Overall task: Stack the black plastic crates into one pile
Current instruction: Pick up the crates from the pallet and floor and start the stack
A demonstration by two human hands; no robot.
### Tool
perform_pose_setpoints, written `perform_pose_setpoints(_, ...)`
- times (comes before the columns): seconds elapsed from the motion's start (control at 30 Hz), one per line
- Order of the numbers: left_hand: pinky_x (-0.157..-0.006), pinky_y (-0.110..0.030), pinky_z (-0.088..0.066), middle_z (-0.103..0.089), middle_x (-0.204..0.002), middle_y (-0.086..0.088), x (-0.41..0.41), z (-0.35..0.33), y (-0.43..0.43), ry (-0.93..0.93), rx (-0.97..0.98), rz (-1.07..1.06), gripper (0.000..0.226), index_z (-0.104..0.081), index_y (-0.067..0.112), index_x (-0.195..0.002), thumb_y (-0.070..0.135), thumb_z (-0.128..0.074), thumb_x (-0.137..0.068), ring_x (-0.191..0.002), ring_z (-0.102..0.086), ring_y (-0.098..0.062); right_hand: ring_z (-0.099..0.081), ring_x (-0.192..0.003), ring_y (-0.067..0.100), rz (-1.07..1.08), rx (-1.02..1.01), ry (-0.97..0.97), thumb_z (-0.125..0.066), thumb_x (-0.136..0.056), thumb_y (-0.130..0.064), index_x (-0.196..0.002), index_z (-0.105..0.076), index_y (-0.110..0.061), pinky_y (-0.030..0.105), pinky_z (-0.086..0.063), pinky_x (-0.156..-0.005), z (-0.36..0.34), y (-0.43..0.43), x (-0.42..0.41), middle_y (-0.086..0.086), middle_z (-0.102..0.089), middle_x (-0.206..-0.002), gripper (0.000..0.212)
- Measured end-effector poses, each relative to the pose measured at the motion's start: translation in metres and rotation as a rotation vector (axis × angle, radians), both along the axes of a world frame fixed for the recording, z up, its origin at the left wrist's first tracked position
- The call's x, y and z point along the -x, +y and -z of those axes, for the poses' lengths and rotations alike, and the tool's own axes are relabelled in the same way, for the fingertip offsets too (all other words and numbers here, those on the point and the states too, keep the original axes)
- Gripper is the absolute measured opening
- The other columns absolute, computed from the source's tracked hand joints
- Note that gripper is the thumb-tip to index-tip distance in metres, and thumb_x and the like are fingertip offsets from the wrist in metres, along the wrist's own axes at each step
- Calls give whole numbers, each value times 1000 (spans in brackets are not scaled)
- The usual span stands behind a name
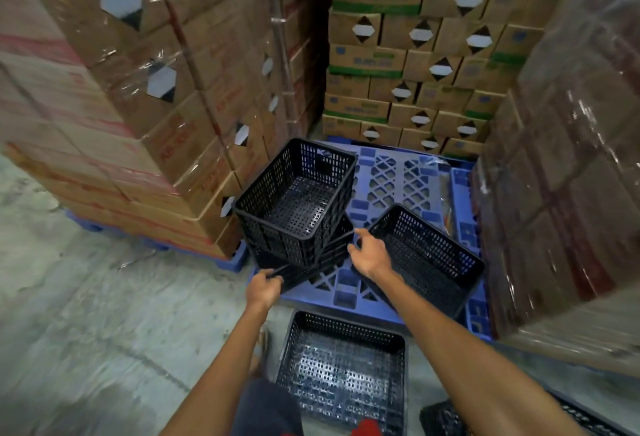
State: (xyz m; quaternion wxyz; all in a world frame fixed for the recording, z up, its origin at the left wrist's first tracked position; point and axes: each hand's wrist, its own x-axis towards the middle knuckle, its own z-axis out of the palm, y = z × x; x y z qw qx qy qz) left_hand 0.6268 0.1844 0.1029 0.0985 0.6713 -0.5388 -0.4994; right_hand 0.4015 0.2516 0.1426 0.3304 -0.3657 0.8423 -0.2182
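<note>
Warehouse: shrink-wrapped stacks of cardboard cartons (412,55) on blue plastic pallets (391,179), over bare concrete floor (86,314).

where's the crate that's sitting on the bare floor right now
In the head view it sits low and centre: the crate on the floor lies just before the blue pallet, between the person's forearms, upright and empty.

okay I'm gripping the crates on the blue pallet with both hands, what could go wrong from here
1. The top crate sits skewed on the crate under it, so it may slide off if the left hand and right hand lift or turn the pile.
2. The loose crate leans tilted close beside the right hand; swinging the pile could knock it.
3. Another crate lies on the floor at the feet, a likely trip hazard when stepping.
</note>
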Motion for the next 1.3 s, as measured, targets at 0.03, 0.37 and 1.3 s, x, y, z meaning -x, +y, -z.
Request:
perform_pose_setpoints(0.03,-93,-37,-45,-62,-128,-22,5,4,-18,18,-19,-24,41,-54,2,-134,15,-56,-95,-104,-59,-31,-55,-64,23,-19,8,21,-50,-101,-29,-151,-35,-20,32,-43,-51,0,-21,3,6,-57,-70,53)
perform_pose_setpoints(0.37,-103,-52,-45,-55,-138,-25,55,82,-208,5,-290,-173,52,-52,-6,-135,27,-54,-95,-124,-54,-42,-65,-85,29,-89,-20,195,-52,-99,-32,-151,-35,-18,35,-52,-60,52,-248,63,12,-68,-101,57)
perform_pose_setpoints(1.3,-78,-44,-60,-70,-108,-21,58,231,-307,-135,-555,-544,29,-67,-2,-106,20,-66,-87,-85,-67,-34,-48,-77,33,-126,-257,398,-47,-102,-36,-95,-53,-6,43,-40,-68,218,-530,250,13,-51,-79,31)
